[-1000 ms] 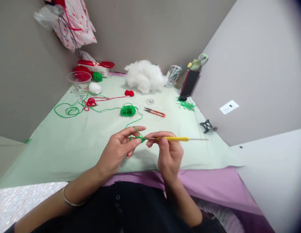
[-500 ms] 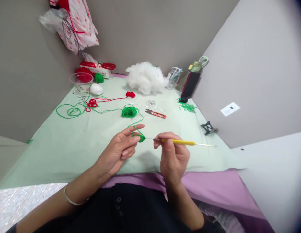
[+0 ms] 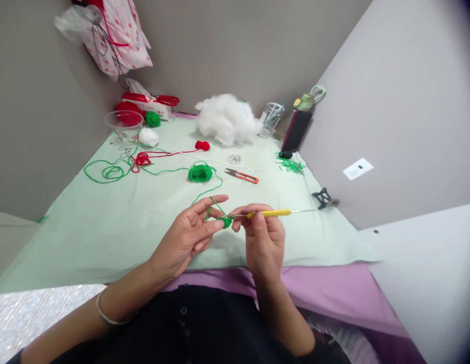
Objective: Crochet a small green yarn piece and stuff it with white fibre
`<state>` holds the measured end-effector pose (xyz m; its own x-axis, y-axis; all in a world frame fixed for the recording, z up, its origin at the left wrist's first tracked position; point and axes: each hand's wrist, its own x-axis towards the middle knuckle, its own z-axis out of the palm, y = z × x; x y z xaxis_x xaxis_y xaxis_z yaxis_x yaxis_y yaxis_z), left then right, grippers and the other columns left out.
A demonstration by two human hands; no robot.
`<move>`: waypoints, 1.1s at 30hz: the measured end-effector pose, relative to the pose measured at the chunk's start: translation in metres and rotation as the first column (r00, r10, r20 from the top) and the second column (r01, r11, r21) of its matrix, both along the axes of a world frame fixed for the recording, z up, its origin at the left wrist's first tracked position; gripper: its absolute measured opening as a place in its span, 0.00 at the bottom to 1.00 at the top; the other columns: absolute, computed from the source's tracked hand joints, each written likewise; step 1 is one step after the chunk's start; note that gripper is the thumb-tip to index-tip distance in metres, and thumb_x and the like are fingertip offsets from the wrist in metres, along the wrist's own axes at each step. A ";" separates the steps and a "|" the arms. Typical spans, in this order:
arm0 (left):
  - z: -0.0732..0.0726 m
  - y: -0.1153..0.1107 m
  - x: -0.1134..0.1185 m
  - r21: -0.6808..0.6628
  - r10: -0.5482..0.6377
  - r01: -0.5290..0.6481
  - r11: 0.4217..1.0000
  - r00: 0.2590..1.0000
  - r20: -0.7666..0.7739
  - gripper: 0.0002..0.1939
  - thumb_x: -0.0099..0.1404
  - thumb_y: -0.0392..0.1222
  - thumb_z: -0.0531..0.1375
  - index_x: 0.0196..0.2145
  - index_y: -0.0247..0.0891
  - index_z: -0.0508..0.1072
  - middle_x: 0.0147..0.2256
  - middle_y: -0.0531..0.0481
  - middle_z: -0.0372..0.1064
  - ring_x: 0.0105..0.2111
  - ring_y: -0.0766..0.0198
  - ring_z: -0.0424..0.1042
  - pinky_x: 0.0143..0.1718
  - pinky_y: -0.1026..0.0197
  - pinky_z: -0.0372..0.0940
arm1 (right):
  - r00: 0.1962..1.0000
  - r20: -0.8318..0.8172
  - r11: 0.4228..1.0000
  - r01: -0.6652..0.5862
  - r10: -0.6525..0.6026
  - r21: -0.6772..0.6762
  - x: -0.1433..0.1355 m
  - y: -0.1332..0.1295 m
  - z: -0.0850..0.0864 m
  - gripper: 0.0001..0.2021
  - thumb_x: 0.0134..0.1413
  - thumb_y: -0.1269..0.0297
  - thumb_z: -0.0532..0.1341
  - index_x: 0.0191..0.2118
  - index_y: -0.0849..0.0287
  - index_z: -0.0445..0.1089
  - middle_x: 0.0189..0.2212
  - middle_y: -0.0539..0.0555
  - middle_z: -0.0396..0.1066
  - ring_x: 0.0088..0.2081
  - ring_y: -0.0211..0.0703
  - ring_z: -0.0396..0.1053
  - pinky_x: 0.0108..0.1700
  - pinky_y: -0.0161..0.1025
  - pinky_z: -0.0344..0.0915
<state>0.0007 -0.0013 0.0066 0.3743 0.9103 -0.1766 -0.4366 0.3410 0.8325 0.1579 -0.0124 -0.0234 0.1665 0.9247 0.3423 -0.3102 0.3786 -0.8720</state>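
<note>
My left hand (image 3: 195, 230) pinches a small green crochet piece (image 3: 226, 222) between thumb and fingers. Green yarn runs over its raised index finger and leads back to a green yarn ball (image 3: 200, 173) on the table. In my right hand (image 3: 263, 237) is a yellow-handled crochet hook (image 3: 274, 213), held like a pen. The hook's thin metal tip points left and meets the top of the green piece; whether it passes through a stitch is too small to tell. Both hands are above the pale green cloth (image 3: 117, 227), near its front edge.
Orange thread snips (image 3: 242, 176) lie beyond my hands, beside a small clear disc (image 3: 235, 158). White stuffing (image 3: 227, 120) sits at the back. Red yarn (image 3: 142, 160) and a plastic tub (image 3: 124, 132) are left; a phone (image 3: 296, 131), green yarn scraps (image 3: 291, 166) and a black stand (image 3: 325, 198) are right.
My right hand and the crochet hook have moved left, closer to my left hand, and the hook lies more level. The green piece has shifted slightly right and down.
</note>
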 end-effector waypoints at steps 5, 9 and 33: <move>-0.003 -0.001 -0.001 0.068 0.020 -0.016 0.998 0.998 -0.053 0.21 0.62 0.42 0.71 0.54 0.46 0.78 0.37 0.55 0.66 0.17 0.85 0.51 0.18 0.70 0.41 | 0.998 0.065 0.999 0.014 -0.016 0.031 0.001 -0.004 0.003 0.10 0.71 0.62 0.57 0.42 0.55 0.76 0.35 0.51 0.79 0.31 0.36 0.75 0.36 0.38 0.72; -0.004 0.000 -0.002 0.107 0.053 -0.043 0.993 0.994 -0.091 0.20 0.63 0.43 0.71 0.53 0.47 0.79 0.37 0.55 0.65 0.18 0.84 0.52 0.18 0.70 0.42 | 0.982 0.172 0.993 0.059 -0.075 0.099 0.002 -0.009 0.005 0.10 0.72 0.65 0.56 0.44 0.55 0.76 0.38 0.52 0.80 0.32 0.36 0.76 0.37 0.38 0.73; -0.001 -0.012 -0.004 0.452 0.370 -0.182 0.873 0.852 -0.370 0.15 0.62 0.36 0.69 0.47 0.43 0.82 0.34 0.52 0.71 0.23 0.73 0.58 0.26 0.66 0.57 | 0.817 0.502 0.916 0.078 -0.285 0.394 0.001 -0.013 0.001 0.16 0.69 0.74 0.54 0.53 0.50 0.73 0.39 0.53 0.78 0.38 0.42 0.77 0.39 0.43 0.75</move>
<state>-0.0033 -0.0128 0.0061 0.0667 0.9893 0.1298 -0.0259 -0.1283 0.9914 0.1592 -0.0252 -0.0223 0.0121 0.7030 0.7111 0.2751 0.6814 -0.6783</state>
